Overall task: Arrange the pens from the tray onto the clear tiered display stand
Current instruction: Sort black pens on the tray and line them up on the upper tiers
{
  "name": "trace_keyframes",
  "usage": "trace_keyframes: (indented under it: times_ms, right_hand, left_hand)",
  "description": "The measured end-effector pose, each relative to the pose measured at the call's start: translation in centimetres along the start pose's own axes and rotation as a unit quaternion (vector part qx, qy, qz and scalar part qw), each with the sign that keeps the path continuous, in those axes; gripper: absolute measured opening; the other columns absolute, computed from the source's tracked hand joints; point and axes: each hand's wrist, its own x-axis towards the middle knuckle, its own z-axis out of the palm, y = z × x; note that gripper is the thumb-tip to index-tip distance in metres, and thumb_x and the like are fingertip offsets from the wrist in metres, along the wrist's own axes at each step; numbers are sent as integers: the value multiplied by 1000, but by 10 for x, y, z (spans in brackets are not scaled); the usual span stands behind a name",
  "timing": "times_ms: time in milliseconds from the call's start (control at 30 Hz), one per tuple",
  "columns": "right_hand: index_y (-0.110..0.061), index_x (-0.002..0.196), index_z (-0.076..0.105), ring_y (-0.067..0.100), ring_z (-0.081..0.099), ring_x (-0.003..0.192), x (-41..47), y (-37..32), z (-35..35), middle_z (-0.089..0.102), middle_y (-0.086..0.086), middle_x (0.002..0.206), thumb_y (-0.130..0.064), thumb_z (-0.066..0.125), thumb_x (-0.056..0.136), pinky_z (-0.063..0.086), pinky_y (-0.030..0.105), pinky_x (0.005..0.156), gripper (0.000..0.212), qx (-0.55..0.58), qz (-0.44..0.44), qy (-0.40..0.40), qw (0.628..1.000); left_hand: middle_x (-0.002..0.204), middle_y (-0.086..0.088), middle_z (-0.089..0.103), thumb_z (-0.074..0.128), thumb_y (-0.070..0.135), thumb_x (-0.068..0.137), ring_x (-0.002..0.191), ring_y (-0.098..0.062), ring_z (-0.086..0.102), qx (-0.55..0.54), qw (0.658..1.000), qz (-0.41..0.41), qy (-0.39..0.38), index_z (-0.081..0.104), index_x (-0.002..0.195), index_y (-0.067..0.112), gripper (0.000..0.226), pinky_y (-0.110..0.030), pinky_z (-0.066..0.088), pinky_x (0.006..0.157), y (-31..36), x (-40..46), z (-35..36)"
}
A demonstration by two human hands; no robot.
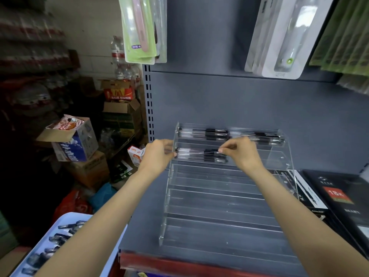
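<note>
A: What is seen at the centre of the frame?

B: A clear acrylic tiered display stand (219, 198) is set on a grey metal shelf (143, 212). Several clear-barrelled pens with black grips are laid along its top tier (229, 134), and a few more on the 2nd tier down. The 3 lower tiers are seen bare.

A: And the hands?

B: A clear pen with a black grip (199, 153) is held over the 2nd tier. Its left end is pinched by the curled fingers of the left hand (157, 154), and a point near its grip is pinched between thumb and fingertips of the right hand (239, 152).

A: Which way is the pen lying?

B: Its long axis is kept left to right across the frame, parallel to the tier's groove and just above it. It is bracketed by both hands, 1 at each side, so neither is nearer. Only a small drop into the groove is judged to be needed.

A: Where is the remaining stock?

B: At the lower left of the frame, in a pale blue plastic tray (111, 254) partly hidden by the left forearm, where more pens (60, 236) are seen. The tray is judged easier for the left hand to reach.
</note>
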Motion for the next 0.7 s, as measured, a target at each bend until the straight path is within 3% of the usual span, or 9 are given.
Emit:
trace_keyframes:
  times_ms: [233, 433, 567, 700]
  right_hand:
    - [-9, 84, 75, 10, 58, 79, 5, -1, -1, 67, -1, 82, -13, 72, 80, 37, 13, 74, 6, -29, 11, -35, 999]
    - [-15, 80, 73, 13, 61, 80, 0, -9, -1, 70, -1, 84, -17, 72, 81, 43, 21, 74, 2, -39, -10, -18, 999]
    - [-14, 84, 73, 0, 54, 67, -19, -36, 12, 68, -5, 82, -17, 68, 84, 37, 6, 65, 6, 29, -85, -6, 996]
    - [-15, 92, 73, -5, 52, 67, -40, -68, 44, 65, -10, 83, -17, 64, 87, 35, -4, 65, 10, 67, -123, -69, 988]
  left_hand:
    - [107, -9, 66, 65, 7, 85, 90, -13, 58, 1, 999, -12, 53, 60, 114, 5, 30, -20, 45, 85, 2, -2, 5]
    - [100, -2, 64, 65, 8, 85, 84, -7, 54, 18, 994, 30, 101, 60, 110, 10, 26, -18, 44, 79, 7, -11, 5]
    - [96, 5, 60, 63, 14, 87, 83, -5, 54, 32, 990, 53, 123, 60, 108, 14, 22, -16, 43, 76, 4, -30, -1]
    - [96, 2, 64, 60, 11, 88, 83, -11, 59, 64, 987, 36, 140, 62, 104, 16, 17, -25, 51, 75, -20, -61, -18]
